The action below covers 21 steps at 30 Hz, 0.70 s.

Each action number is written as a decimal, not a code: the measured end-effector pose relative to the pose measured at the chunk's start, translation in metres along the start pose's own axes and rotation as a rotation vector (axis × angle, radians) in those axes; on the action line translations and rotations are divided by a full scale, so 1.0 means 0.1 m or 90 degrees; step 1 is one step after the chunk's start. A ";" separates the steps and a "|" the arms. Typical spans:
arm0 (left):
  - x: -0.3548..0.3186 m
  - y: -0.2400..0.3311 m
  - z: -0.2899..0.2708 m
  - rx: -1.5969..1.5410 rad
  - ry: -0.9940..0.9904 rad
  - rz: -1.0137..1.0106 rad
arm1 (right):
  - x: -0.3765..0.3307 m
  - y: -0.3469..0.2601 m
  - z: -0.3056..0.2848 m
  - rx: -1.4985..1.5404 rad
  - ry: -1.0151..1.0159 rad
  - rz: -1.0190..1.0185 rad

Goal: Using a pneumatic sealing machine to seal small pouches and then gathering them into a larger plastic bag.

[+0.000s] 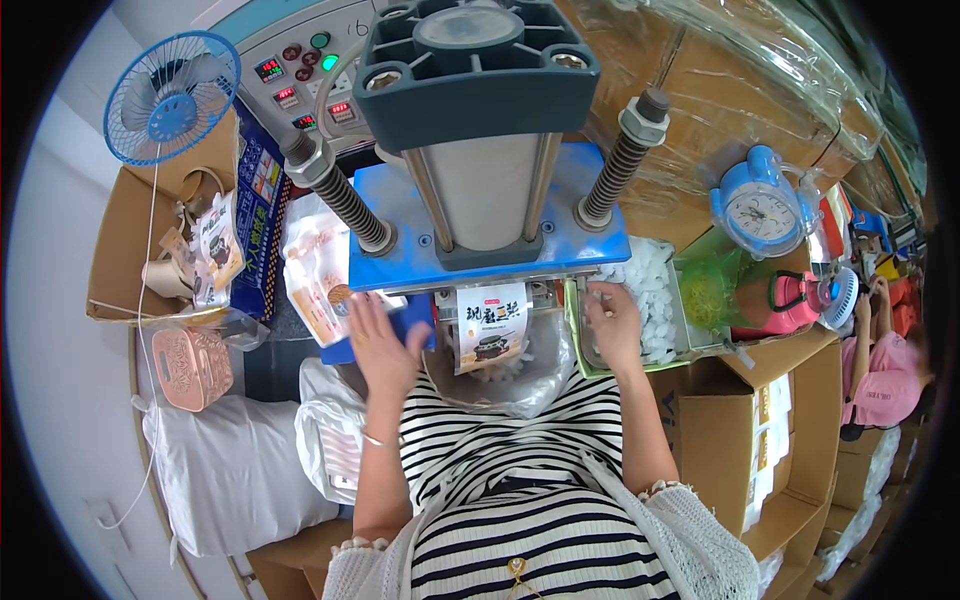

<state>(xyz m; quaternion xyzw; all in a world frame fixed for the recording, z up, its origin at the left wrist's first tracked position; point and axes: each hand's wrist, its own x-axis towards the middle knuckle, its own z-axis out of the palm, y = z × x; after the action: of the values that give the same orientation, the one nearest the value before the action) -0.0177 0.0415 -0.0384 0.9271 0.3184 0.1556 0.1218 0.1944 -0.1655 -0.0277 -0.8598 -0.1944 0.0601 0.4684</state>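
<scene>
Centrally, a white-labelled pouch [490, 330] hangs between left hand [380, 345], fingers spread, and right hand [612, 325].

We saw press machine [480, 150] far centre | pouch [490, 328] under it | fan [170, 97] far left | alarm clock [758, 207] right | cardboard box [790, 450] near right.

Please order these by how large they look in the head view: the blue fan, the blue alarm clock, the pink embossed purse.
1. Blue fan, the largest.
2. Blue alarm clock.
3. Pink embossed purse.
Clock and purse look nearly alike, and fisheye bending near the rim makes their order unsure.
</scene>
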 end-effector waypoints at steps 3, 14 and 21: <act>-0.05 -0.18 0.00 0.101 0.072 0.062 | 0.02 -0.05 -0.01 0.340 -0.031 0.153; 0.03 -0.07 -0.04 0.134 0.123 0.067 | -0.27 -0.47 0.13 0.524 -0.165 0.171; 0.00 0.00 -0.33 -0.164 0.056 0.009 | -0.39 -0.49 0.25 0.453 -0.131 0.112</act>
<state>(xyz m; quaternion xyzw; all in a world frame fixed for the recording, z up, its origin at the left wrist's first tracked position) -0.0299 0.0462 -0.0077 0.8984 0.2943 0.2362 0.2246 0.1383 -0.1374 -0.0035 -0.6460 -0.1325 0.2499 0.7090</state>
